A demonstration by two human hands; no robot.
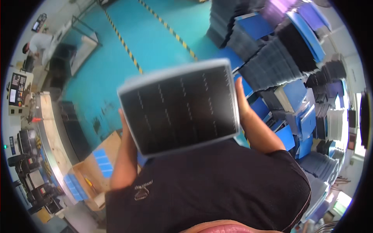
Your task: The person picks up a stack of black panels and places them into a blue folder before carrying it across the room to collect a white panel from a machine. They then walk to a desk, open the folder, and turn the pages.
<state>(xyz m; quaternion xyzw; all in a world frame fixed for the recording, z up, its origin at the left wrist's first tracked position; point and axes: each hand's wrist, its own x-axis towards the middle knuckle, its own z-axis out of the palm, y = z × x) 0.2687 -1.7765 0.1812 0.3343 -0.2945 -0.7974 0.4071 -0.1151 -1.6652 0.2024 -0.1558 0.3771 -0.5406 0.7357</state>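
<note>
1. Through the head camera, I have a dark panel [179, 110] as my landmark: a black rectangular face with a pale rim and rows of short light marks, slightly blurred, held between the two hands.
2. The left hand [123, 121] holds the panel's left edge; most of its fingers are hidden behind it, so I cannot tell how they are spread.
3. The right hand [243, 104] holds the panel's right edge, one digit showing alongside the rim; the others I cannot make out.
4. Just below the panel I see the wearer's black shirt [221, 182].
5. Below and left of the panel is an open brown box [112, 145] with blue patches.
6. Right of the panel I see grey stacks [271, 64] and blue sheets [285, 138].
7. Beyond the panel, striped tape [121, 41] crosses the teal floor [161, 48].
8. Far to the panel's upper left, a co-worker [41, 42] in white bends forward.
</note>
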